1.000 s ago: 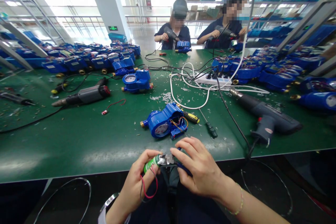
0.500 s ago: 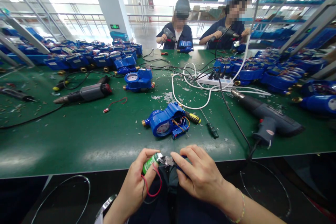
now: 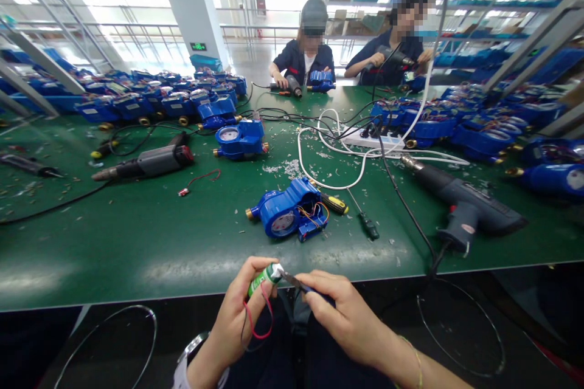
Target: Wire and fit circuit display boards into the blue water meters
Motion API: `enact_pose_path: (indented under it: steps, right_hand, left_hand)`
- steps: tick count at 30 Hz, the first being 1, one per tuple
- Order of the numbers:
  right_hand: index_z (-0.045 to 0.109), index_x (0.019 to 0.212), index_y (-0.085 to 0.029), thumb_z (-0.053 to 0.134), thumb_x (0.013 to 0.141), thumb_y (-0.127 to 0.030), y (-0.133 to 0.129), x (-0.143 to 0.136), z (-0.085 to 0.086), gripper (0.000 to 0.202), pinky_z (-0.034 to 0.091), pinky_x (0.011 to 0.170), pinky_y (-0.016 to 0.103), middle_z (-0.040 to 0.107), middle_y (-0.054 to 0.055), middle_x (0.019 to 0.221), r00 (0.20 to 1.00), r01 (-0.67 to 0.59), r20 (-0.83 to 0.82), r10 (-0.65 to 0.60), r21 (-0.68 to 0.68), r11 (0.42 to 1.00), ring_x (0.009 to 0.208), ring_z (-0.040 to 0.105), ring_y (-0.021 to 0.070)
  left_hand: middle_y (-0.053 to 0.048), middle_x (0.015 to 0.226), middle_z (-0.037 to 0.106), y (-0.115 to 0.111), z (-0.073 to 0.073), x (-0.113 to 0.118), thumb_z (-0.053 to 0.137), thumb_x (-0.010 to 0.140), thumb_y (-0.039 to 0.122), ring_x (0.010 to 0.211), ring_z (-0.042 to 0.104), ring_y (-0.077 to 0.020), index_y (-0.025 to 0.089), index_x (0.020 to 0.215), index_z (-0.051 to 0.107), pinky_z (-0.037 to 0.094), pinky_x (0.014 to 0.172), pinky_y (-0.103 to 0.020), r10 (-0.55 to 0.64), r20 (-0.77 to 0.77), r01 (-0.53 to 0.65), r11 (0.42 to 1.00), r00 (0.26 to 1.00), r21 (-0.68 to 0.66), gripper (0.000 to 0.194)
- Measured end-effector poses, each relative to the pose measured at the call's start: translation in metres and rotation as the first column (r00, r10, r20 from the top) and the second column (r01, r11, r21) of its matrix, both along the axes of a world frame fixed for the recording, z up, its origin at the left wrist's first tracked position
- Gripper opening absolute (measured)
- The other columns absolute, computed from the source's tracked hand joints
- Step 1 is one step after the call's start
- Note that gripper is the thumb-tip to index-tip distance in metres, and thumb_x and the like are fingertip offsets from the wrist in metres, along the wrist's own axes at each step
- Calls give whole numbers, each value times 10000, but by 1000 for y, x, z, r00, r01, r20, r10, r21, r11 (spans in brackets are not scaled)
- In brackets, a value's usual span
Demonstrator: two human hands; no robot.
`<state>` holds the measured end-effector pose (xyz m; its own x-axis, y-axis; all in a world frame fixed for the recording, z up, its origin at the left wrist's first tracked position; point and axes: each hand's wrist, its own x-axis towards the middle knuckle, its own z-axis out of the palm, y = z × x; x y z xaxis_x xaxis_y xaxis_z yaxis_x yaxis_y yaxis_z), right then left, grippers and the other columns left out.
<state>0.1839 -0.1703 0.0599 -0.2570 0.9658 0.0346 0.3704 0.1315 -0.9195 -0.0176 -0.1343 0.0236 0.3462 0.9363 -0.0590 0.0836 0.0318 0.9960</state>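
Observation:
My left hand [image 3: 241, 310] is closed round a green battery [image 3: 259, 282] with a white end and red and black wires that loop below it. In my right hand [image 3: 340, 310] are cutting pliers [image 3: 294, 281], their jaw tips against the battery's white end. Both hands are at the table's front edge. Just beyond them lies a blue water meter [image 3: 280, 213] with its side compartment uncovered and thin wires showing. Behind that meter are a yellow-and-black screwdriver [image 3: 335, 203] and another with a dark handle [image 3: 368, 226].
A heat gun [image 3: 465, 203] lies at right, another [image 3: 146, 161] at left. A power strip [image 3: 371, 138] with tangled cables sits mid-table. Many blue meters [image 3: 137, 106] fill both sides. A small red-wired part [image 3: 183, 192] lies at left. Two people [image 3: 303, 61] work opposite.
My right hand has turned the pliers, so their jaws show edge-on at the battery's white end. Across the table, one person has lowered a heat gun to the tabletop.

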Motion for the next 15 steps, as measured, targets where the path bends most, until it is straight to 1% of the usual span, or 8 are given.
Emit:
enact_pose_path:
  steps: [3, 6, 8, 10, 12, 14, 15]
  right_hand:
    - [653, 830, -171, 441, 922, -344, 0, -2, -1, 288, 389, 610, 258, 532, -5, 690, 984, -23, -178, -13, -193, 981, 641, 472, 134]
    - [655, 838, -151, 470, 912, -497, -2, -6, -8, 399, 360, 534, 235, 490, -11, 661, 929, -83, -366, -52, -343, 936, 572, 409, 110]
    - [668, 891, -138, 531, 875, -541, -4, -11, -13, 426, 357, 506, 222, 511, 2, 674, 859, -103, -494, -136, -426, 899, 571, 421, 108]
    - [673, 927, -126, 593, 843, -521, -5, -15, -15, 412, 349, 484, 208, 527, 15, 683, 768, -131, -599, -229, -496, 858, 587, 442, 112]
    - [675, 934, -124, 620, 827, -495, -5, -15, -15, 389, 348, 469, 201, 530, 19, 689, 681, -150, -664, -308, -538, 829, 597, 460, 116]
    - [674, 942, -140, 629, 821, -497, -3, -10, -14, 380, 372, 475, 207, 543, 23, 715, 615, -113, -696, -371, -544, 831, 619, 482, 125]
    - [672, 949, -150, 632, 819, -507, -2, -4, -14, 381, 390, 486, 216, 553, 27, 735, 597, -64, -695, -400, -539, 840, 637, 496, 132]
  left_hand:
    - [-37, 795, 601, -1, -3, 0, 563, 892, 499, 721, 539, -177, 186, 1091, 602, 438, 665, -272, 2, 46, -1, 1000, 999, -14, 373]
    - [-36, 831, 607, -2, -6, 1, 563, 905, 474, 716, 530, -158, 200, 1126, 582, 420, 652, -253, 22, 109, -18, 999, 994, -35, 353]
    - [-31, 833, 602, -3, -9, 1, 557, 915, 461, 698, 514, -147, 209, 1146, 569, 404, 628, -244, 13, 136, -10, 1000, 991, -24, 342]
    - [-35, 839, 596, -3, -11, 1, 550, 923, 455, 701, 505, -146, 209, 1150, 563, 396, 619, -243, -12, 153, 11, 1000, 988, 8, 334]
    - [-40, 833, 593, -3, -11, 0, 551, 922, 459, 700, 502, -147, 201, 1144, 561, 397, 617, -246, -19, 194, 13, 999, 981, 31, 340]
    - [-35, 807, 591, 0, -10, -3, 563, 912, 468, 676, 496, -144, 198, 1131, 557, 401, 609, -248, 34, 249, -42, 999, 968, 26, 348]
    - [-31, 798, 593, 3, -9, -6, 570, 907, 469, 661, 493, -141, 199, 1128, 554, 404, 607, -249, 67, 258, -76, 997, 964, 25, 349]
